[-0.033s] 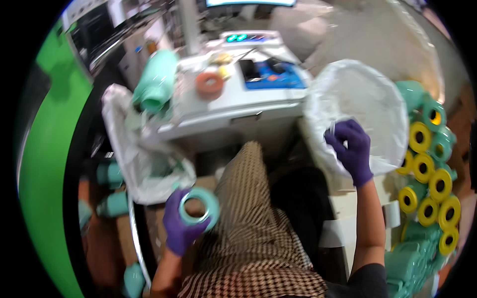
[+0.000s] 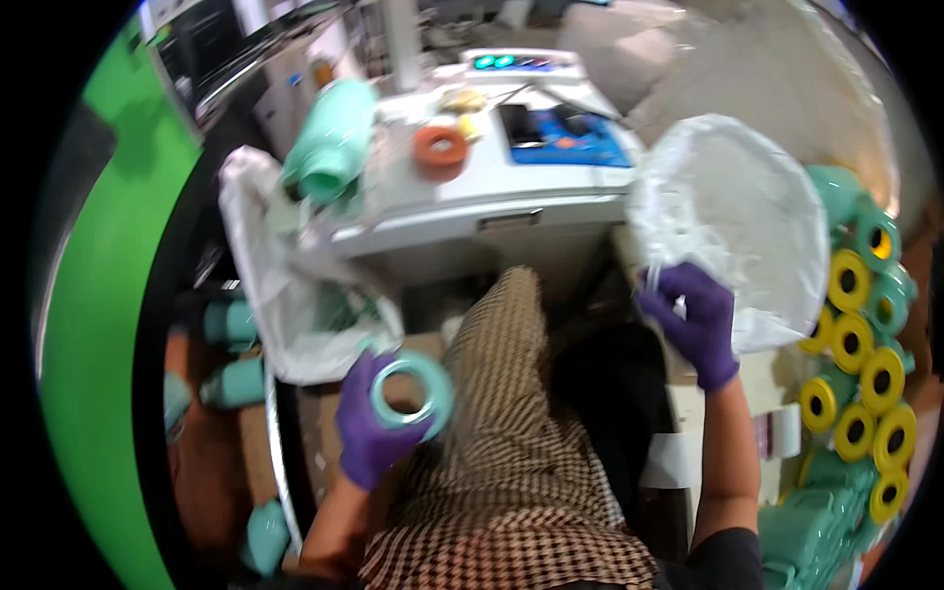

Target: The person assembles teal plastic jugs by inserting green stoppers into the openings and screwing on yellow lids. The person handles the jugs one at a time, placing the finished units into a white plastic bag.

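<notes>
My left hand [image 2: 366, 423], in a purple glove, is wrapped round a teal ring-shaped part [image 2: 440, 393] with a wide round opening. It is held beside my left thigh; the glove hides part of it. My right hand [image 2: 696, 320], also gloved in purple, is closed in a pinch at the near left rim of a white-lined bin [image 2: 801, 211]. A thin whitish strip [image 2: 651, 277] shows at its fingertips. Pale, thin scraps [image 2: 678, 221] lie inside that bin.
Ahead, a white table [image 2: 423, 197] bears a large teal bottle [image 2: 334, 133], an orange tape roll [image 2: 440, 152] and a blue mat [image 2: 575, 152]. A white-lined container [image 2: 261, 256] stands at left. Several teal parts with yellow rings [image 2: 882, 382] are stacked at right.
The whole view has shifted a little. Against the bin, my right hand has moved nearer to me and slightly left. My left hand still holds the teal ring-shaped part.
</notes>
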A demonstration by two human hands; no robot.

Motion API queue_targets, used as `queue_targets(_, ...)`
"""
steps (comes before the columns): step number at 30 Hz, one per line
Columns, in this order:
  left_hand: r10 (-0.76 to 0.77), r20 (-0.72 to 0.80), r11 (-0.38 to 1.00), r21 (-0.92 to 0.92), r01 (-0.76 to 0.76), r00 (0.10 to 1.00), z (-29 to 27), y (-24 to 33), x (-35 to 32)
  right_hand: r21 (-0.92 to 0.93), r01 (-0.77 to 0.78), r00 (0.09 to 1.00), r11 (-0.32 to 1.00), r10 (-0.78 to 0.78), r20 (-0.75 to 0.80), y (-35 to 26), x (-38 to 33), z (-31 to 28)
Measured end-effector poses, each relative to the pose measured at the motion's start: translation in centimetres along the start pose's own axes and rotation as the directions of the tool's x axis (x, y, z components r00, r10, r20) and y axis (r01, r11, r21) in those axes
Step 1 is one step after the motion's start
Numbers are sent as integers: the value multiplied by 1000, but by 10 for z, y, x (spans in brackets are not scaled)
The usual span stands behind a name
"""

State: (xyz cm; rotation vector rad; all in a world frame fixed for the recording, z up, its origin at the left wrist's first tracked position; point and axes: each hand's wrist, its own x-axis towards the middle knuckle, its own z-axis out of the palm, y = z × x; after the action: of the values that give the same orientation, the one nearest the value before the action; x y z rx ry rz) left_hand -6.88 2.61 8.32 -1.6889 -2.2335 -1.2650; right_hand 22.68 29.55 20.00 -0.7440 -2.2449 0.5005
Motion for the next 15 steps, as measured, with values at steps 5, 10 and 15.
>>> queue_targets(5, 192, -100, 977, -73, -200, 976, 5, 22, 14, 513, 270, 926, 815, -366, 94, -96, -56, 116)
queue_targets(10, 294, 60, 956, -4, -295, 954, -4, 27, 18, 436, 239, 899, 868, -367, 238, -109, -55, 158)
queue_targets(15, 282, 122, 959, -1, -284, 952, 8, 38, 22, 177, 122, 890, 977, -186, 415, -117, -52, 158)
